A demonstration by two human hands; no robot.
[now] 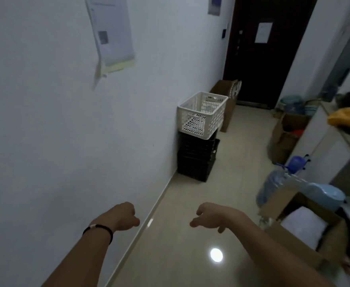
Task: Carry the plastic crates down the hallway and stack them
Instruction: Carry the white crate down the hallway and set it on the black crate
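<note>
Standing against the left wall, far down the hallway, a white perforated plastic crate point(202, 114) is seen stacked on dark black plastic crates point(197, 157); the white one sits slightly skewed on top. Both hands are held out near the camera, well apart from the stack, nothing gripped. Left hand point(125, 216): fingers curled inward, empty, black band point(99, 229) on the wrist. Right hand point(210, 216): fingers loosely spread, hanging down, empty. An open brown cardboard box point(306, 230) is seen near right, a blue water bottle point(273, 185) just beyond it. A dark door point(263, 48) closes the far end.
</note>
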